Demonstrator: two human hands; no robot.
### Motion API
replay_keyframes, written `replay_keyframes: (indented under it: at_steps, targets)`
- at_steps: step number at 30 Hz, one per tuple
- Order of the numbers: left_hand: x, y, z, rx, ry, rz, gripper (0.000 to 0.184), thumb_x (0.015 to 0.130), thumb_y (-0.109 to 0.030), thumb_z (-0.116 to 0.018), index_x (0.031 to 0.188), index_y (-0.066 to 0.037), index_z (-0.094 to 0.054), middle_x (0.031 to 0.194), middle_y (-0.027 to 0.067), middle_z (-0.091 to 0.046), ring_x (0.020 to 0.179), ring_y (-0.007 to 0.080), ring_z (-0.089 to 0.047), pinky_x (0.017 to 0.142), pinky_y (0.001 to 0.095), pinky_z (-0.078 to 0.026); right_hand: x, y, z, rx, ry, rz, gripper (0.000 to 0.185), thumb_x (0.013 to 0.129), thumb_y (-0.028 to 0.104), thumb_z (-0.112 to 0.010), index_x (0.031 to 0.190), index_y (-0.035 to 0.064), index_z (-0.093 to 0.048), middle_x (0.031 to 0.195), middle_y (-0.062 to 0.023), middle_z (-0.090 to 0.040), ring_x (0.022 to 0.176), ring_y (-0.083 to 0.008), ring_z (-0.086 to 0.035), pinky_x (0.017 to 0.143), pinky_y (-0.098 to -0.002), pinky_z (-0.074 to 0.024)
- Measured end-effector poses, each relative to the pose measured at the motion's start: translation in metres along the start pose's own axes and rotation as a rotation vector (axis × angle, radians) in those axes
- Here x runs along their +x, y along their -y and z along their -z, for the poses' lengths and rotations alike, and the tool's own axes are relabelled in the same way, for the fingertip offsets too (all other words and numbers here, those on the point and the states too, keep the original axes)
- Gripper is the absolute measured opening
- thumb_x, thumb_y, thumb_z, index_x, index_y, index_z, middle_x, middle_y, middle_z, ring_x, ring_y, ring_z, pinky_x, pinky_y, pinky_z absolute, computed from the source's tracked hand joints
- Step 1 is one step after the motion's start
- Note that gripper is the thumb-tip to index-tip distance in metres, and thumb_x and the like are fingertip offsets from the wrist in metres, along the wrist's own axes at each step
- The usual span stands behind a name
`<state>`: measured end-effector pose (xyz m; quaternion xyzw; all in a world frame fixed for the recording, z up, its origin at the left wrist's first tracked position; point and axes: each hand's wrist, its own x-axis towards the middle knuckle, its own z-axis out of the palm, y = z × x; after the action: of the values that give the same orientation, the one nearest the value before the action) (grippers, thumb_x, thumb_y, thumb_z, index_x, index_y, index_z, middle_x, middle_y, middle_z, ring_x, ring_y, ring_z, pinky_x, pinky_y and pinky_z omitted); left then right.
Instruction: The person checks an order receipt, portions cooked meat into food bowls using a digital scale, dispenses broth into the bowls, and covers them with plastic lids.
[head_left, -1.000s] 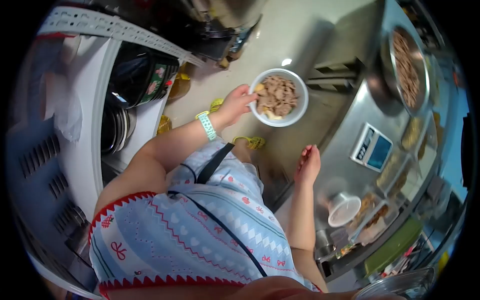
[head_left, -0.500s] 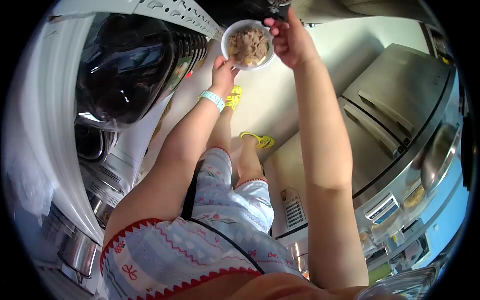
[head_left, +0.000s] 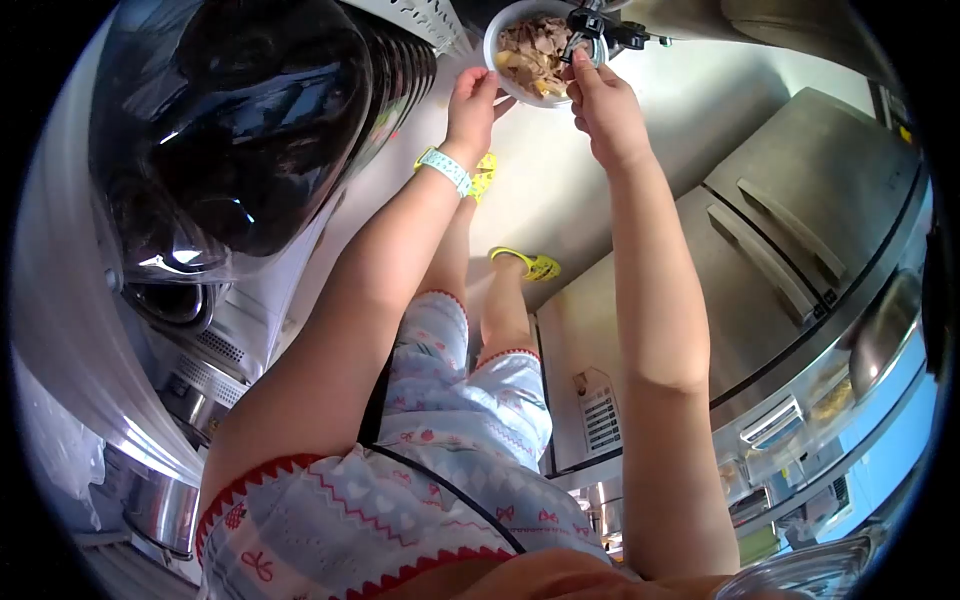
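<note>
My left hand (head_left: 474, 112), with a light blue watch band on its wrist, is closed on the lower left rim of a white bowl (head_left: 492, 58). Sliced cooked meat (head_left: 535, 50) with some pale yellow pieces fills the bowl, which is tilted toward me. At the bowl's right side, my right hand (head_left: 608, 108) has its fingers curled. Its thumb and forefinger pinch the thin lower part of a black clamp-like fitting (head_left: 625, 35), which overlaps the bowl's upper right edge. The exact kind of this fitting is unclear.
Stacked black plastic containers (head_left: 240, 130) stand close on the left, below a white perforated shelf strip (head_left: 425, 22). A stainless steel cabinet (head_left: 800, 200) with long handles is on the right. Yellow clogs (head_left: 530, 264) are on the pale floor (head_left: 560, 180).
The bowl and my left hand have moved up and to the right. My right hand has come down beside the bowl, at the black fitting, which now shows more fully.
</note>
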<state>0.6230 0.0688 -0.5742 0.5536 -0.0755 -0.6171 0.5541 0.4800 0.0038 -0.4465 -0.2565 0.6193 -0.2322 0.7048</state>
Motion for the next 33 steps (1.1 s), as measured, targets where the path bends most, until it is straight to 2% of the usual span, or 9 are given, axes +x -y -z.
replay_keyframes:
  at_steps: [2,4,6,9,10,15,27,29,33]
  targets:
    - [-0.001,0.002,0.003,-0.017,0.018,0.031,0.019,0.097,-0.013,-0.050,0.109,-0.001,-0.045,0.107,0.0091,-0.050,0.098,0.0217,-0.057,0.088,0.0371,-0.054,-0.006,-0.013,0.001,-0.044,-0.143,0.098,0.038,0.097,0.040,-0.048,0.086,0.0055,-0.058,0.063,0.0033,-0.045,0.049,-0.0052,-0.034,0.043,-0.0209,-0.0257]
    - [0.003,0.001,0.001,-0.038,0.033,0.028,0.020,0.096,-0.014,-0.051,0.110,-0.001,-0.045,0.107,0.0098,-0.050,0.098,0.0221,-0.058,0.088,0.0369,-0.054,-0.010,-0.041,0.009,0.151,-0.287,0.169,0.035,0.099,0.035,-0.044,0.087,0.0045,-0.057,0.061,0.0032,-0.044,0.049,-0.0060,-0.036,0.042,-0.0216,-0.0285]
    - [-0.001,0.000,-0.001,-0.025,-0.030,0.048,0.016,0.097,-0.015,-0.050,0.106,-0.002,-0.047,0.103,0.0101,-0.057,0.090,0.0213,-0.060,0.087,0.0368,-0.053,-0.004,-0.075,0.013,0.153,-0.397,0.046,0.026,0.098,0.030,-0.047,0.093,0.0058,-0.056,0.065,0.0020,-0.046,0.050,-0.0064,-0.037,0.042,-0.0219,-0.0301]
    - [-0.001,0.002,0.002,-0.012,-0.006,0.046,0.017,0.097,-0.015,-0.051,0.107,-0.002,-0.047,0.104,0.0104,-0.057,0.090,0.0216,-0.060,0.088,0.0371,-0.053,0.002,-0.113,0.009,0.292,-0.405,-0.103,0.015,0.096,0.021,-0.052,0.103,0.0094,-0.055,0.081,-0.0016,-0.051,0.050,-0.0079,-0.039,0.042,-0.0231,-0.0327]
    - [0.000,0.003,0.002,-0.009,-0.004,0.046,0.017,0.097,-0.015,-0.051,0.107,-0.002,-0.047,0.104,0.0104,-0.057,0.090,0.0216,-0.060,0.088,0.0371,-0.053,0.005,-0.120,0.010,0.363,-0.391,-0.152,0.017,0.096,0.022,-0.051,0.106,0.0089,-0.055,0.084,-0.0023,-0.052,0.053,-0.0086,-0.041,0.043,-0.0232,-0.0341]
    - [-0.001,0.002,0.003,-0.003,-0.004,0.056,0.020,0.097,-0.017,-0.051,0.108,-0.001,-0.046,0.106,0.0112,-0.056,0.092,0.0223,-0.060,0.089,0.0381,-0.053,0.016,-0.129,0.002,0.452,-0.353,-0.101,0.019,0.097,0.023,-0.050,0.109,0.0096,-0.055,0.096,-0.0035,-0.057,0.069,-0.0119,-0.051,0.058,-0.0255,-0.0450]
    - [-0.007,0.002,-0.001,-0.072,-0.016,0.082,0.017,0.097,-0.014,-0.051,0.105,-0.001,-0.045,0.108,0.0146,-0.053,0.100,0.0281,-0.057,0.093,0.0395,-0.051,0.026,-0.120,-0.011,0.614,-0.333,-0.135,0.012,0.096,0.019,-0.053,0.104,0.0108,-0.052,0.093,-0.0023,-0.061,0.072,-0.0141,-0.056,0.060,-0.0297,-0.0511]
    - [-0.011,0.008,-0.003,-0.127,-0.021,0.093,0.017,0.097,-0.014,-0.050,0.106,0.000,-0.045,0.109,0.0144,-0.052,0.101,0.0282,-0.057,0.095,0.0399,-0.050,0.027,-0.120,-0.013,0.644,-0.333,-0.124,0.012,0.096,0.020,-0.054,0.104,0.0111,-0.051,0.099,-0.0035,-0.062,0.081,-0.0168,-0.057,0.069,-0.0325,-0.0514]
    - [-0.026,0.015,-0.013,-0.167,-0.030,0.147,0.020,0.097,-0.015,-0.052,0.109,0.000,-0.046,0.108,0.0125,-0.053,0.101,0.0264,-0.058,0.093,0.0381,-0.050,0.043,-0.111,0.000,0.550,-0.444,-0.037,0.015,0.095,0.018,-0.054,0.107,0.0095,-0.051,0.100,-0.0052,-0.062,0.087,-0.0181,-0.057,0.073,-0.0341,-0.0522]
